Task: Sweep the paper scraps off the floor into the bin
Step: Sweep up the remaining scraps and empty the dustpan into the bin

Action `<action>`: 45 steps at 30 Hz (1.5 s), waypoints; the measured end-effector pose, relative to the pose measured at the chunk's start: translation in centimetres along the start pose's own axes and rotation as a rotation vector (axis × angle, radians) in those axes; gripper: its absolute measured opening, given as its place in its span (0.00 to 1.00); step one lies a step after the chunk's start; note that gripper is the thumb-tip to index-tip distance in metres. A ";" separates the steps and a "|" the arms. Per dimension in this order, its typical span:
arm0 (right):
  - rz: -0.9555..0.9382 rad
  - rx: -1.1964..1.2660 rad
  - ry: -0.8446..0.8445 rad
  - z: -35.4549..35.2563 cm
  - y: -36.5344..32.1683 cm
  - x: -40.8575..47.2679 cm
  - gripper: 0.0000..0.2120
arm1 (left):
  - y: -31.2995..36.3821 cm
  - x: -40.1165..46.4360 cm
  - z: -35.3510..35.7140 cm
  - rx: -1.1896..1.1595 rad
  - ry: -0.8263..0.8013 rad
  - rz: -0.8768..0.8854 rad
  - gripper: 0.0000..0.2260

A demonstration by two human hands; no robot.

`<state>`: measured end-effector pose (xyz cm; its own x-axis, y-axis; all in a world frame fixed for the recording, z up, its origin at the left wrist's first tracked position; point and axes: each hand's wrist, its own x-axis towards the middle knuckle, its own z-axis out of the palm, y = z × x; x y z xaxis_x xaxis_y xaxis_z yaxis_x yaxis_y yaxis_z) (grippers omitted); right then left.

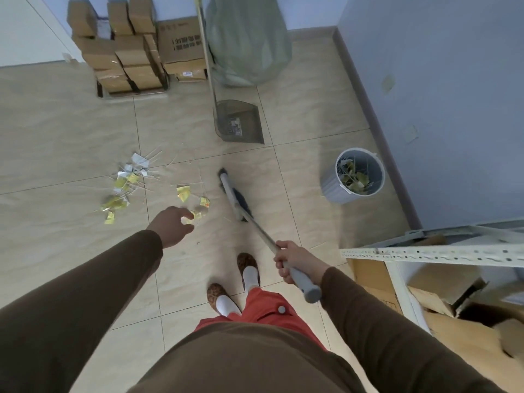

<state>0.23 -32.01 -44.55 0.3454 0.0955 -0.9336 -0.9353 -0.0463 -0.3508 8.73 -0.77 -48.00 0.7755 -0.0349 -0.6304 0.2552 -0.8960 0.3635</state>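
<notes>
1. Right hand [295,260]: fingers curled round the grey grip of the broom [255,222] handle, near its upper end.
2. Broom: shaft slopes down and away from the right hand toward the left; its dark head [234,194] lies at floor level, blurred.
3. Left hand [171,226]: stretched out over the floor [71,123], fingers loosely bent, holding nothing.
4. Scraps [124,188]: yellow and white paper pieces with thin sticks, scattered on the floor beyond and left of the left hand; the nearest pieces lie just past its fingertips, left of the broom head.
5. Bin [355,180]: grey, upright, beyond the right hand and to its right, near the wall; it contains some scraps.
6. Dustpan [239,123]: stands upright on the floor beyond the broom head.
7. Boxes [133,49]: stacked against the far wall, left of the dustpan.
</notes>
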 end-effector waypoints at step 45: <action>-0.380 -1.040 -0.087 35.3 -32.4 16.9 0.25 | -28.4 -3.2 -13.0 -0.439 0.179 -0.368 0.13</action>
<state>33.69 6.23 -46.37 0.5510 0.3482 -0.7584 -0.2351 -0.8072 -0.5414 6.51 30.57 -47.34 0.6666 0.3518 -0.6571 0.7103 -0.5674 0.4167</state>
